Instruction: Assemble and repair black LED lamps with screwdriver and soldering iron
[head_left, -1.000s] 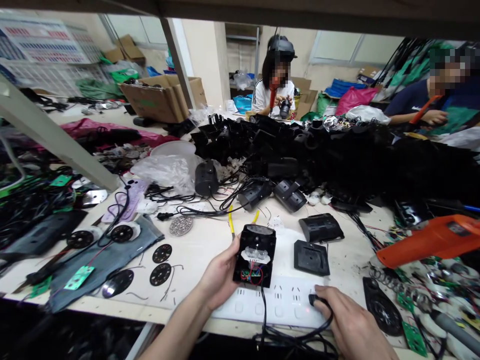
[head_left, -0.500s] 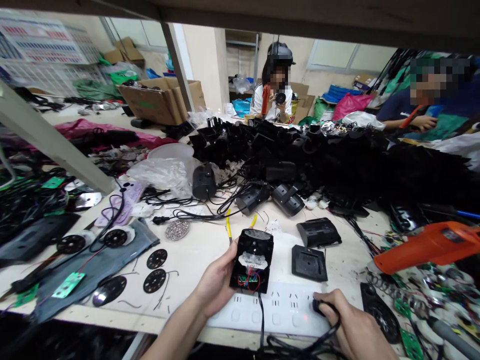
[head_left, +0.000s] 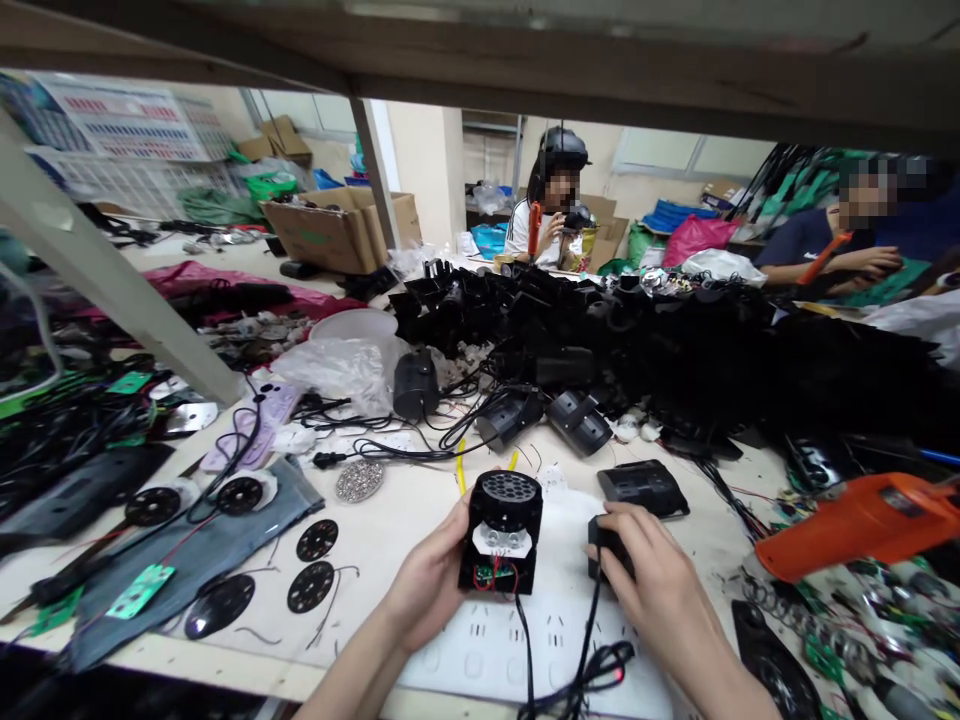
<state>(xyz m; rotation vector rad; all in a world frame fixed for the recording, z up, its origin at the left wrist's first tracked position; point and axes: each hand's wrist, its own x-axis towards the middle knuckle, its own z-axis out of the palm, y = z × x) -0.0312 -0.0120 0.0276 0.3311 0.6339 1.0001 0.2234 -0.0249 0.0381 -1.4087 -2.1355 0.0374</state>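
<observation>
My left hand grips the left side of an open black device housing, held upright over the bench; it has a round perforated top and red wires showing at the bottom. Its black cable hangs down over a white power strip. My right hand is curled over a black plug just right of the housing, and the plug's cable trails toward me. The hand hides most of the plug, which sits above a flat black cover.
A black lid lies behind my right hand and an orange power tool to the right. A big heap of black housings fills the back. Round discs, green boards and cables lie left. Two people work opposite.
My right hand has pulled the plug out of the power strip and lifted it up and left beside the housing. My left hand tilted the housing more upright. The view shifted down.
</observation>
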